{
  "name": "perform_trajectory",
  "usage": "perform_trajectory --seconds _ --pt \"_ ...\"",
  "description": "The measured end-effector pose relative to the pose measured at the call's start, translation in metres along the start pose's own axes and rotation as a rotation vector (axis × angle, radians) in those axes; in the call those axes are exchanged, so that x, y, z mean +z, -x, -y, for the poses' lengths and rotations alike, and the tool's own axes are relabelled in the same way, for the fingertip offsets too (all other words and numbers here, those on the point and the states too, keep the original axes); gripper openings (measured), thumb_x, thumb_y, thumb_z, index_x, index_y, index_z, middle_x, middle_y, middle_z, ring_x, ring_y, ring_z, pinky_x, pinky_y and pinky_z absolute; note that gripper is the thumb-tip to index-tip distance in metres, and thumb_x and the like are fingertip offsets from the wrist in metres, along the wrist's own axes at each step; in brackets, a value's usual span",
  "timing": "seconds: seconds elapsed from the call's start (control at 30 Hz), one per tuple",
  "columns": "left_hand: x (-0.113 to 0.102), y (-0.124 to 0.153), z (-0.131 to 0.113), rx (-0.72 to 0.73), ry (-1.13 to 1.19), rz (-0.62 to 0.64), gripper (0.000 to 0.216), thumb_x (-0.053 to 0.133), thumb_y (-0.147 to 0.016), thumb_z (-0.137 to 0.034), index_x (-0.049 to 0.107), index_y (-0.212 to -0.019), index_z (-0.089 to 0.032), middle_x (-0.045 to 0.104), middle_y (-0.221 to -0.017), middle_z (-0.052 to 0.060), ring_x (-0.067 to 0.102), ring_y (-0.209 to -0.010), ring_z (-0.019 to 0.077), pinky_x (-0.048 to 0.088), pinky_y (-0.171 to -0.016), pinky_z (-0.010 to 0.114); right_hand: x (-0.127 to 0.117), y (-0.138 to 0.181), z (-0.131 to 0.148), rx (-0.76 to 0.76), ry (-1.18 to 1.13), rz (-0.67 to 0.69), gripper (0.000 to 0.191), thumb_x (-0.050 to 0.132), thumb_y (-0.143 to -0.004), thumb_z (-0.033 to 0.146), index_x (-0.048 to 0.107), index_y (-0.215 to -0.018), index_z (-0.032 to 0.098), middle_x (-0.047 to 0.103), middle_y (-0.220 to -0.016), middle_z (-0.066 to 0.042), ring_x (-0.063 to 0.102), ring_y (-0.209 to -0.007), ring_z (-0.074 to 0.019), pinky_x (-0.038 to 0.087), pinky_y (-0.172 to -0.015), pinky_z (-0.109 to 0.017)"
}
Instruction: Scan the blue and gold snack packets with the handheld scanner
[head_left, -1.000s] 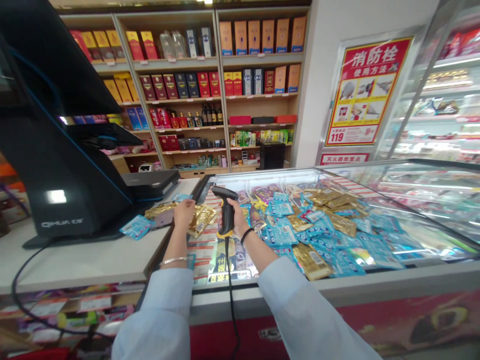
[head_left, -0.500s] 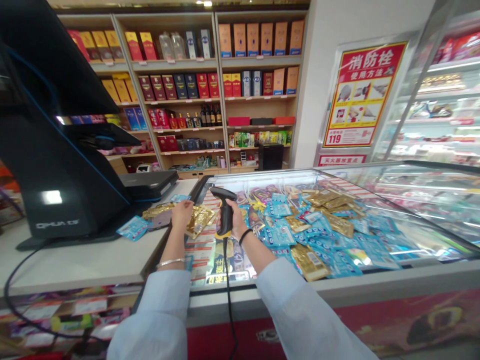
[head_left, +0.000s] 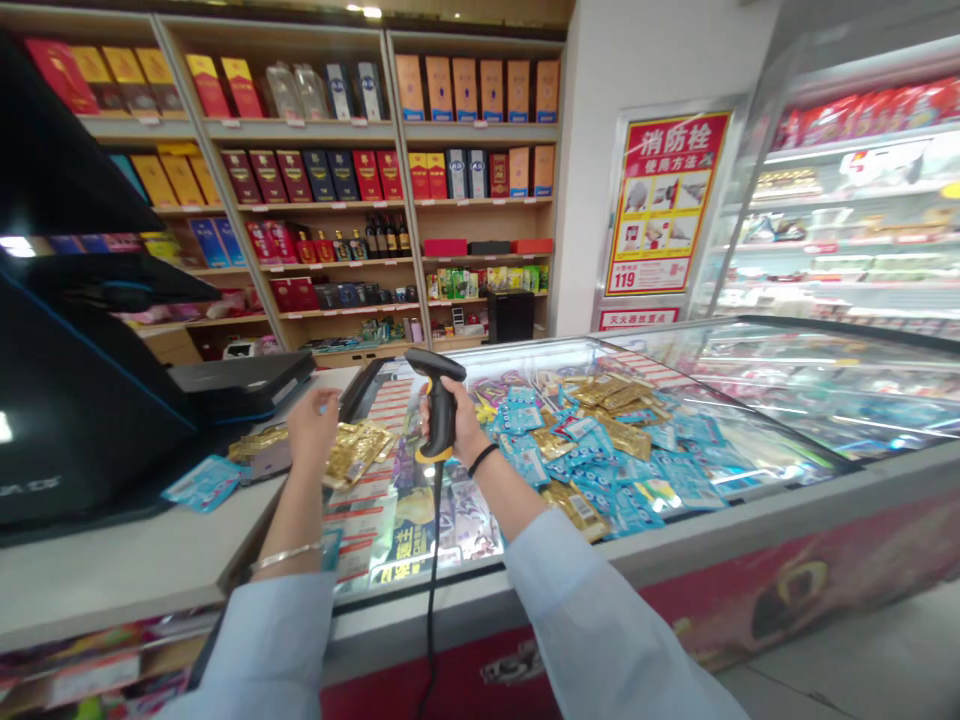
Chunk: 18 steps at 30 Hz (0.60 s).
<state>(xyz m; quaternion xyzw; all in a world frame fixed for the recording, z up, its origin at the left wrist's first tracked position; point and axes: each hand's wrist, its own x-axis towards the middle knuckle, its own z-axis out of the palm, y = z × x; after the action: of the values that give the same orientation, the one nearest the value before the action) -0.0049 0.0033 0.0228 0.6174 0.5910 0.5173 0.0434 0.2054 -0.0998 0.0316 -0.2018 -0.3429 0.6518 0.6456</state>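
Observation:
My right hand [head_left: 463,420] grips a black barcode scanner [head_left: 441,408] with yellow trim, upright above the glass freezer top [head_left: 360,560]; its cord hangs down the front. To the left, my left hand [head_left: 311,430] is closed, its fingers curled together near the counter's edge. A speck of blue shows at its fingertips; what they hold, if anything, is hidden. Gold foil packets [head_left: 356,452] lie just right of this hand. Another blue packet [head_left: 202,482] lies on the counter, beside a phone-like grey object [head_left: 264,458]. Blue packets [head_left: 592,455] and gold packets [head_left: 615,395] are heaped on the glass.
A black checkout terminal [head_left: 82,400] stands on the white counter [head_left: 135,570] at left, with a flat black device [head_left: 240,385] behind it. Shelves of boxed bottles [head_left: 480,90] line the back wall. A lit display fridge [head_left: 847,220] is at right.
The view has turned right, so things shift left. My left hand has lifted slightly, and the blue packet behind it is now mostly out of sight. The scanner stays in my right hand.

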Motion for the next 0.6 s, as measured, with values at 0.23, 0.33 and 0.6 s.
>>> perform_trajectory --seconds 0.23,0.33,0.6 --pt "0.048 0.026 -0.096 0.162 0.185 0.107 0.025 0.047 -0.084 -0.026 0.068 -0.095 -0.019 0.074 -0.099 0.004 0.068 -0.098 0.0202 0.051 -0.094 0.032 -0.057 0.043 0.108 -0.264 0.190 -0.077 0.037 0.050 -0.086 0.056 0.057 -0.084 0.020 0.054 -0.047 0.005 0.049 -0.035 -0.0110 0.038 -0.035 -0.020" --pt "0.089 0.062 -0.147 0.275 0.211 0.219 0.025 0.046 -0.085 -0.023 0.068 -0.095 -0.019 0.074 -0.100 0.004 0.067 -0.099 0.0195 0.049 -0.095 0.033 -0.096 0.064 0.144 -0.347 0.265 -0.162 0.036 0.051 -0.085 0.055 0.057 -0.083 0.020 0.055 -0.047 0.005 0.049 -0.035 -0.0112 0.038 -0.036 -0.021" --pt "0.186 0.148 -0.213 0.546 0.047 0.709 0.026 0.055 -0.084 -0.019 0.067 -0.107 -0.020 0.070 -0.114 0.009 0.064 -0.110 0.0239 0.047 -0.099 0.036 -0.189 0.084 0.196 -0.384 0.302 -0.313 0.033 0.055 -0.079 0.053 0.059 -0.082 0.020 0.054 -0.048 0.004 0.049 -0.037 -0.0117 0.037 -0.037 -0.021"
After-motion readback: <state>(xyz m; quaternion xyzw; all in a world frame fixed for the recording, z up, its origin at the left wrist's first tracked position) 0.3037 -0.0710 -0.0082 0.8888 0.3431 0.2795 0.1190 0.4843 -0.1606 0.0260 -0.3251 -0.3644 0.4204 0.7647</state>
